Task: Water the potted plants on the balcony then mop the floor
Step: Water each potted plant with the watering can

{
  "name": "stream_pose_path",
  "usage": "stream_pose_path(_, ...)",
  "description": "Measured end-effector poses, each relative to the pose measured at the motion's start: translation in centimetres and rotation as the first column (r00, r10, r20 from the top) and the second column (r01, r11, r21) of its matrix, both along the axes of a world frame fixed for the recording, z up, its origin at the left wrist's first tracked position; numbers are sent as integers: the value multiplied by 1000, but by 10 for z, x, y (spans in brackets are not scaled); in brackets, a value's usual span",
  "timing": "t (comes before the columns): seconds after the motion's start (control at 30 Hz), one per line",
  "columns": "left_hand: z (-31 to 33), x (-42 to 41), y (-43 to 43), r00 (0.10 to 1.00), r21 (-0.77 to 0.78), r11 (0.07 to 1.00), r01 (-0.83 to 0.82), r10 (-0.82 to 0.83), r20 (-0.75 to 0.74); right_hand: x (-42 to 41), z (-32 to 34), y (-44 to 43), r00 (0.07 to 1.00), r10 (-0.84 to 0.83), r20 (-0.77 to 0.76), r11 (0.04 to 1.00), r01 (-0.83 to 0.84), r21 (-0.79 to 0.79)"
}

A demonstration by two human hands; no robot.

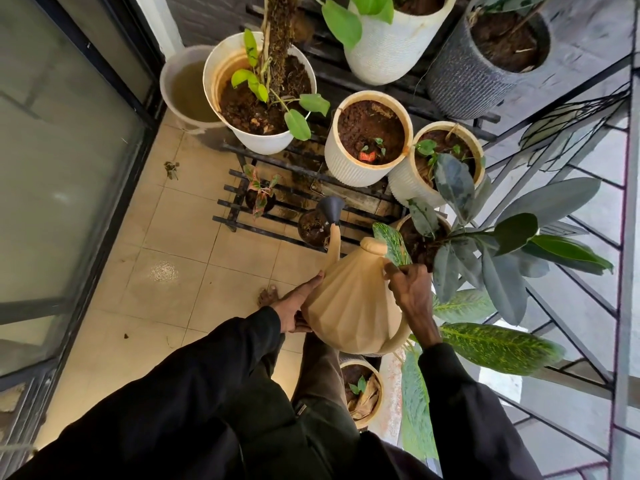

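A beige faceted watering can [353, 306] is held in front of me, its spout ending in a dark rose [332, 207] tilted over a small black pot [313, 228] on the low rack. My right hand [410, 292] grips the can's handle. My left hand [298, 304] lies flat against the can's left side, fingers extended. A small black pot with a pink-leaved plant [259, 195] stands further left on the same rack. White ribbed pots [369, 138] with brown soil sit on the step above.
A black slatted metal rack [228, 209] holds the pots. A white bucket of murky water [187, 88] stands at the back left. Beige floor tiles [166, 265] carry soil bits. A glass door lies left, a metal railing [623, 237] right, large leaves [498, 346] by my right arm.
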State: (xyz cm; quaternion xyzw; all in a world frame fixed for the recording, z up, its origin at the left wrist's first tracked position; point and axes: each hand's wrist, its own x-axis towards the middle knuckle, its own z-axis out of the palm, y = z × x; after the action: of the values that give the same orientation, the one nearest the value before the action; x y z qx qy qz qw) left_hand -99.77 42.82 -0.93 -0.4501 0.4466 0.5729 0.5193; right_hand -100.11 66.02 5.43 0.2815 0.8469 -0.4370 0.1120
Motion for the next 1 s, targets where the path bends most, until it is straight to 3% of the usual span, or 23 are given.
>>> stream_pose_path(0.37,25,3,-15,991,51,996,76,-70,-110,41,12,-9,993,-35,-109,996,43,73)
stream_pose_path(1.0,49,0,-37,936,36,991,127,-108,-335,82,30,-37,934,-173,-313,984,180,-7)
